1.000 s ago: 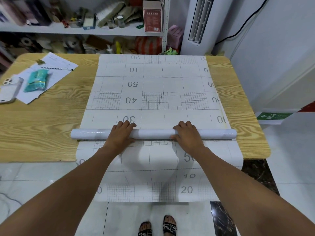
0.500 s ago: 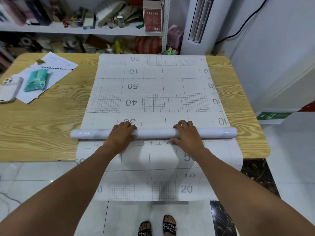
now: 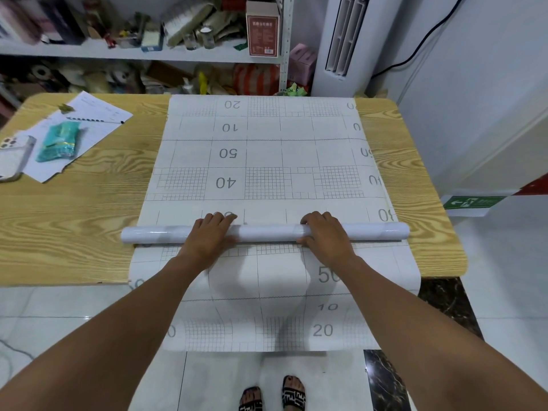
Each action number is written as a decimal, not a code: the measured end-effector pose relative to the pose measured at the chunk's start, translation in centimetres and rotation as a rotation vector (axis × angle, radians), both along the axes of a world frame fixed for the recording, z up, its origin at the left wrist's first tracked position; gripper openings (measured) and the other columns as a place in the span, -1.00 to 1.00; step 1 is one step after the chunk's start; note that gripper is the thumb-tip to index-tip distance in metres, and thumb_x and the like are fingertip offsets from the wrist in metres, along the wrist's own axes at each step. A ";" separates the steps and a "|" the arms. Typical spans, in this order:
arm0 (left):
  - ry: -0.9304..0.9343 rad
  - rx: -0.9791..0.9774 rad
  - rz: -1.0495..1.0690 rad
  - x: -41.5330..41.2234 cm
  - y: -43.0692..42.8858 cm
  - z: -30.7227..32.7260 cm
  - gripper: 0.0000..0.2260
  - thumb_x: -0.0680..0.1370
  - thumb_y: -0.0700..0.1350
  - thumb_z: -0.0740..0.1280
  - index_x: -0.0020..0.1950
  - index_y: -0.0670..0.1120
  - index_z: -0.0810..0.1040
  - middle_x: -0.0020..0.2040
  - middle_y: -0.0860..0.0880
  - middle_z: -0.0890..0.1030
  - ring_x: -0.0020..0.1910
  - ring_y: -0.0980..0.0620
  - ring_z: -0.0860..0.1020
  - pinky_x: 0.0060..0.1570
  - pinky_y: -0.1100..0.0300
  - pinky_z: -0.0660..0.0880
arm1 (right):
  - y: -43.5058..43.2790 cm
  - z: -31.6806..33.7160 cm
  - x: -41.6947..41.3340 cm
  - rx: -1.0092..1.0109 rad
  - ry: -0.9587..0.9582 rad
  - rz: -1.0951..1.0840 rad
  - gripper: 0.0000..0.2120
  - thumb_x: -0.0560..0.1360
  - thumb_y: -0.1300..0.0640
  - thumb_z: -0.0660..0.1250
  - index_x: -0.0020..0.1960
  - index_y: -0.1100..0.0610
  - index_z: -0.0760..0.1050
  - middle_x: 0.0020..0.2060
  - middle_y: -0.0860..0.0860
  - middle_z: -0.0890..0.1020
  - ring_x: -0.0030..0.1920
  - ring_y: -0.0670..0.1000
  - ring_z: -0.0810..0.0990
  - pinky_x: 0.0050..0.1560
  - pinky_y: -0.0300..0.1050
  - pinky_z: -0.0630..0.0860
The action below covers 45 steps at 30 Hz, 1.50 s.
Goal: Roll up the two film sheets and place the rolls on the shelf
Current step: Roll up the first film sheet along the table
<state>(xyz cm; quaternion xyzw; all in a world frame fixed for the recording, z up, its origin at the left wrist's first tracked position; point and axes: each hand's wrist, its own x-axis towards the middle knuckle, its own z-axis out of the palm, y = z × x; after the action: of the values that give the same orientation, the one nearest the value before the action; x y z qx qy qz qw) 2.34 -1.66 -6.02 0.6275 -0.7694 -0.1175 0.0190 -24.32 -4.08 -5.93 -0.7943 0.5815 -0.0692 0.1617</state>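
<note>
Two bare forearms stretched forward, almost straight, converging over the near edge of the wooden worktop (image 3: 74, 221). Spread flat down its middle, gridded film sheet (image 3: 267, 161), near end hanging off toward the floor. Behind the worktop, shelf (image 3: 118, 53) crammed with clutter, red box (image 3: 263, 34) upright at its right end. Crosswise on the sheet, close to the near edge: the roll (image 3: 267, 232), ends poking past both sides. Draped over it left of centre, left hand (image 3: 209, 237), fingers curled over the far side, gripping. Likewise right hand (image 3: 324, 235), right of centre, thumb on the near side. Far left, papers (image 3: 98, 114) under a teal packet (image 3: 59, 142), phone (image 3: 14, 152) alongside.
</note>
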 end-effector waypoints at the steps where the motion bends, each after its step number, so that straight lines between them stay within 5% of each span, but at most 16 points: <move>1: 0.004 0.009 0.006 0.0 -0.1 0.0 -0.50 0.51 0.06 0.30 0.37 -0.12 0.31 0.21 -0.15 0.46 0.16 -0.15 0.40 0.14 0.02 0.30 | 0.0 -0.1 0.0 -0.007 0.005 -0.004 -0.66 0.47 0.03 0.36 0.18 0.16 0.45 0.09 0.05 0.54 0.07 0.09 0.42 0.09 -0.12 0.26; 7: -0.021 0.002 0.017 -0.2 -0.3 0.1 -0.56 0.42 -0.07 0.43 0.23 -0.17 0.42 0.14 -0.16 0.46 0.08 -0.15 0.41 0.09 0.04 0.32 | -0.1 -0.6 0.2 -0.036 0.067 0.028 -0.70 0.53 0.02 0.26 0.19 0.15 0.46 0.11 0.07 0.52 0.07 0.11 0.42 0.10 -0.09 0.27; 13: -0.055 -0.053 -0.038 0.1 0.0 -0.5 -0.61 0.26 -0.18 0.55 0.01 -0.24 0.56 -0.13 -0.22 0.53 -0.20 -0.22 0.47 -0.23 -0.03 0.44 | -0.2 -0.5 0.3 -0.062 0.111 0.031 -0.68 0.57 0.01 0.19 0.23 0.15 0.48 0.20 0.07 0.47 0.14 0.14 0.38 0.14 -0.05 0.26; 20: 0.001 -0.039 -0.022 0.0 -0.5 -0.2 -0.56 0.55 -0.07 0.26 0.40 -0.12 0.28 0.18 -0.11 0.47 0.13 -0.13 0.39 0.13 0.04 0.28 | 0.1 -0.7 0.1 -0.018 0.020 0.028 -0.43 0.40 -0.20 0.36 0.28 0.10 0.39 0.16 0.01 0.48 0.11 0.07 0.41 0.13 -0.06 0.29; 27: 0.046 -0.057 -0.028 0.3 -0.1 -0.2 -0.77 0.58 -0.13 0.18 0.21 -0.13 0.43 0.08 -0.12 0.52 0.06 -0.13 0.42 0.10 0.05 0.28 | 0.0 -0.8 0.0 -0.029 0.018 0.025 -0.57 0.43 -0.03 0.40 0.22 0.12 0.44 0.13 0.03 0.46 0.10 0.06 0.40 0.12 -0.11 0.30; 38: -0.013 -0.029 0.026 0.0 -0.1 0.4 -0.54 0.41 0.03 0.42 0.23 -0.14 0.46 0.11 -0.16 0.44 0.09 -0.13 0.37 0.08 0.05 0.31 | 0.0 -0.6 0.2 -0.024 0.070 0.050 -0.57 0.52 0.00 0.29 0.33 0.13 0.36 0.19 0.05 0.47 0.17 0.08 0.39 0.16 -0.09 0.27; 45: -0.022 -0.050 0.032 0.0 -0.4 0.2 -0.57 0.44 -0.03 0.40 0.24 -0.15 0.41 0.11 -0.13 0.48 0.09 -0.13 0.41 0.09 0.05 0.30 | -0.1 -0.8 0.2 -0.048 0.072 0.031 -0.74 0.56 0.02 0.21 0.20 0.11 0.43 0.09 0.02 0.54 0.07 0.07 0.43 0.09 -0.10 0.24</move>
<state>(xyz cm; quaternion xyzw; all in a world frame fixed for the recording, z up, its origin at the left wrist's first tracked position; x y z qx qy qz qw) 2.30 -2.04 -5.78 0.6404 -0.7621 -0.0911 0.0283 -24.07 -4.19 -6.71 -0.8088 0.5727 -0.0521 0.1227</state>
